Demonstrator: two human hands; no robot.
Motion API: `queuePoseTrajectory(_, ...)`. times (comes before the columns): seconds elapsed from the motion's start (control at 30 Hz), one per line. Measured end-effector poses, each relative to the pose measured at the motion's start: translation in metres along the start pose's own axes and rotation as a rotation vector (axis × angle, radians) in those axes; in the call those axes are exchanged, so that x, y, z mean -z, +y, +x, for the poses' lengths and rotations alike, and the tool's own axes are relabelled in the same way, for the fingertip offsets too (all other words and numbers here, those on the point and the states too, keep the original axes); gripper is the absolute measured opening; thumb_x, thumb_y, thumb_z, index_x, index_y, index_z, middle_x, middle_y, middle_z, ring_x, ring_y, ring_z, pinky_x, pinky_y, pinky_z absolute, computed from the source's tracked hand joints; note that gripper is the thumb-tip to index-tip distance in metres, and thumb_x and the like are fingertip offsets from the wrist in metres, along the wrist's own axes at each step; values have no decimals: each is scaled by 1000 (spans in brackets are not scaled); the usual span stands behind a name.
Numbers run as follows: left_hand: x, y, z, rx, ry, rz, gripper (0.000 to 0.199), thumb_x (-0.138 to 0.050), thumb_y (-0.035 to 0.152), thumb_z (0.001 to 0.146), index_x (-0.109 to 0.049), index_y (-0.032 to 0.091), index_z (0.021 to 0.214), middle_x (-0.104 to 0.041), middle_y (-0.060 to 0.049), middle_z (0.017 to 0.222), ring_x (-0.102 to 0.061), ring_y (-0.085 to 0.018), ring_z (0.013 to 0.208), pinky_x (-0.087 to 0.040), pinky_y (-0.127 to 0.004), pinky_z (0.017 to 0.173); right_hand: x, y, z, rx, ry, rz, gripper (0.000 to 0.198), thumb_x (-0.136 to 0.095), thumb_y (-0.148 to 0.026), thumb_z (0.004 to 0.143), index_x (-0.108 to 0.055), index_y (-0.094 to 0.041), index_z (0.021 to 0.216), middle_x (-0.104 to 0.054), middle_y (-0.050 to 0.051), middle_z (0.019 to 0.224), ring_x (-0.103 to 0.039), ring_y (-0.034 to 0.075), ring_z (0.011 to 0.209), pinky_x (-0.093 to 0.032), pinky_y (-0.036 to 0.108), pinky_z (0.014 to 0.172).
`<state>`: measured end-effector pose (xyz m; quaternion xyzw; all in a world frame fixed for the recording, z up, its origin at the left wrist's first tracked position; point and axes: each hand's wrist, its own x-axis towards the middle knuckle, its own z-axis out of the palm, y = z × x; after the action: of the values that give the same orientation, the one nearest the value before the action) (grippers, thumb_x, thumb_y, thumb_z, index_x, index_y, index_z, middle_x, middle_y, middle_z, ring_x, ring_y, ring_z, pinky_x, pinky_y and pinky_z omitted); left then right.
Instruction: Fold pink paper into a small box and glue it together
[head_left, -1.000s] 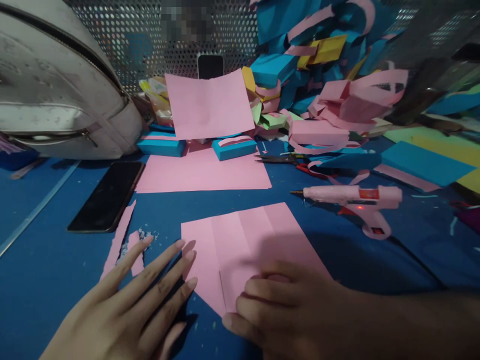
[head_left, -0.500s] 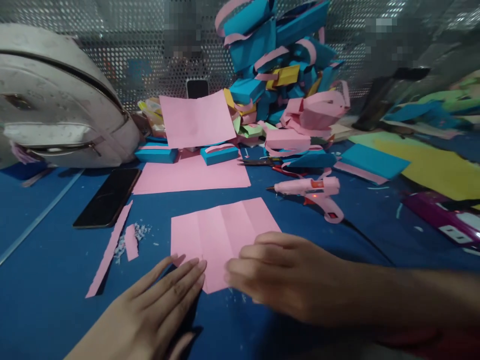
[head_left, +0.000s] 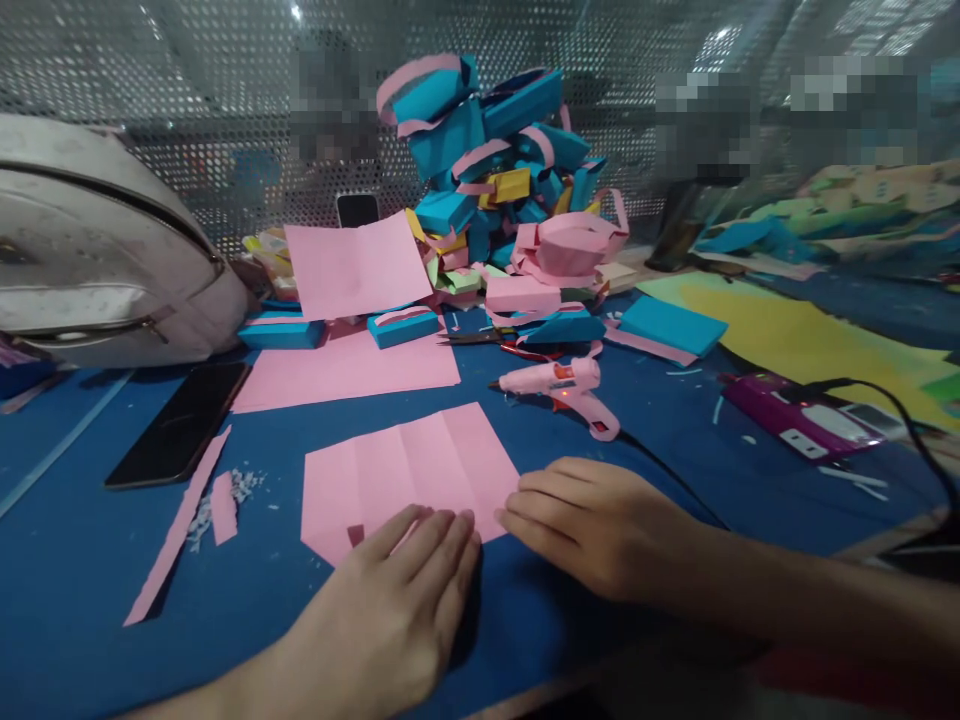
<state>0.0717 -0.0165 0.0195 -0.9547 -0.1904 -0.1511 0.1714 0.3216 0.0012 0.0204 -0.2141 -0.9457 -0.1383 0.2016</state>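
A creased sheet of pink paper [head_left: 420, 455] lies on the blue tabletop in front of me, with several upright fold lines across it. Over its near edge rests my left hand [head_left: 386, 595], fingers stretched out and side by side on the paper; the thumb is hidden. At the sheet's right corner, my right hand [head_left: 600, 525] has its fingers bent together on the edge, and the thumb is out of sight beneath them. A pink glue gun [head_left: 559, 382] lies just beyond the right hand, its cord running back toward the forearm.
To the left are a phone [head_left: 180, 425], torn pink strips [head_left: 180, 525] and a pale backpack [head_left: 112, 260]. Blue and pink paper boxes [head_left: 442, 210] are heaped at the back beside scissors [head_left: 476, 339]. A purple power strip [head_left: 787, 415] and yellow paper [head_left: 810, 340] lie right.
My left hand has slid right along the sheet's near edge. My right hand has shifted to the sheet's right corner. The view has turned slightly right and up.
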Motion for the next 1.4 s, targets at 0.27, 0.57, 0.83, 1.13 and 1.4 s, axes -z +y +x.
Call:
queuePoseTrajectory(0.27, 1, -9, 19, 22, -55, -98, 31, -34, 13, 98, -64, 8, 108, -62, -6, 82, -54, -18, 69, -43, -32, 62, -4, 3, 5, 25, -96, 14, 25, -42, -8, 95, -67, -12, 93, -65, 6, 80, -55, 17, 74, -39, 32, 65)
queuePoseTrajectory(0.57, 4, -27, 8, -42, 10, -151, 30, -39, 11, 97, -69, 14, 100, -62, -4, 80, -52, -17, 71, -42, -31, 68, 0, 5, 7, 140, -54, 9, 23, -44, -13, 96, -66, -13, 89, -66, 7, 83, -56, 17, 79, -39, 31, 65)
queuePoseTrajectory(0.83, 8, -41, -11, -58, -44, -229, 38, -33, 11, 99, -66, 17, 116, -69, -3, 95, -58, -16, 85, -45, -32, 90, -11, 13, 16, 110, -37, 165, 24, -44, -13, 98, -66, -17, 89, -67, 3, 85, -55, 15, 83, -38, 30, 67)
queuePoseTrajectory(1.13, 10, -40, -14, -61, -100, -133, 39, -29, 23, 103, -63, 24, 123, -69, 5, 116, -56, -15, 106, -35, -27, 99, -23, 19, 39, -317, -273, 684, 9, -60, -26, 92, -59, -18, 88, -63, 0, 90, -53, 15, 86, -36, 28, 77)
queuePoseTrajectory(1.4, -1, -43, -26, -121, -64, -87, 35, -37, 20, 101, -62, 23, 124, -65, 4, 120, -53, -13, 113, -32, -26, 107, -35, 16, 50, -419, -349, 640, 16, -59, -31, 93, -57, -15, 89, -60, 3, 92, -49, 19, 87, -34, 32, 77)
